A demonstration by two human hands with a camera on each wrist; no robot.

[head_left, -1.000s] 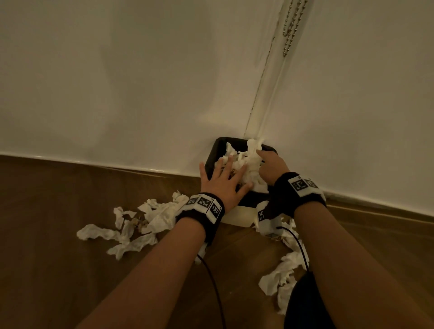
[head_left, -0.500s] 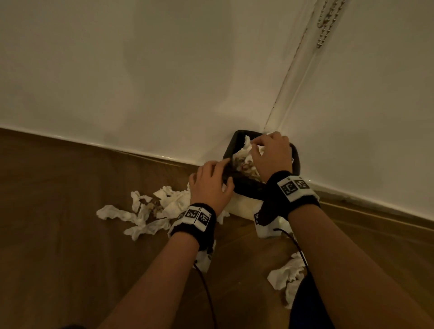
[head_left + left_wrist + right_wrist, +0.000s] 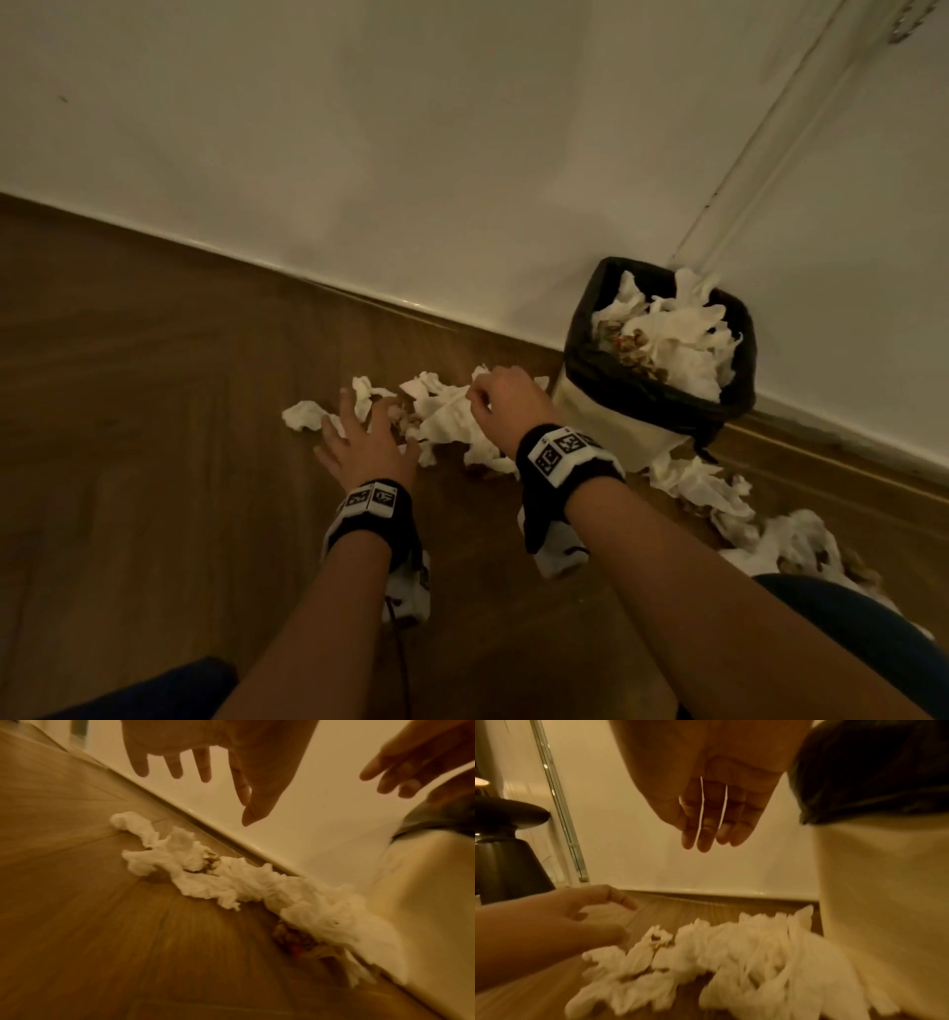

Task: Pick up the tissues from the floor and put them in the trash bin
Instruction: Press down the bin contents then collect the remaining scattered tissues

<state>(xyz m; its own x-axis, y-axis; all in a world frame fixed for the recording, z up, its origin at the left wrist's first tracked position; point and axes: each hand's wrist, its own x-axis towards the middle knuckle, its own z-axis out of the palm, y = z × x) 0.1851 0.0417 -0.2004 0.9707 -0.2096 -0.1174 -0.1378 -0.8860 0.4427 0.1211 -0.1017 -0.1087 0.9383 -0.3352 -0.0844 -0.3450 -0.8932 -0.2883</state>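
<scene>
A cream trash bin (image 3: 616, 431) with a black liner stands in the wall corner, heaped with white tissues (image 3: 678, 334). A strip of crumpled tissues (image 3: 441, 416) lies on the wood floor just left of it. My left hand (image 3: 359, 442) hovers over the strip's left end, fingers spread and holding nothing. My right hand (image 3: 498, 401) hangs over the right end beside the bin, also holding nothing. In the left wrist view my left hand (image 3: 195, 760) is above the tissues (image 3: 231, 880). In the right wrist view my right hand (image 3: 713, 811) points down at the tissues (image 3: 731, 953), next to the bin (image 3: 885, 882).
More tissues (image 3: 708, 483) trail across the floor right of the bin toward my knee (image 3: 847, 616). White walls and a skirting board (image 3: 359, 293) close off the back. A dark cone-shaped object (image 3: 508, 852) stands at the wall to the left.
Both hands have left the bin, where they were pressing tissues in, and moved down and left to the pile on the floor. The tissues stay in the bin.
</scene>
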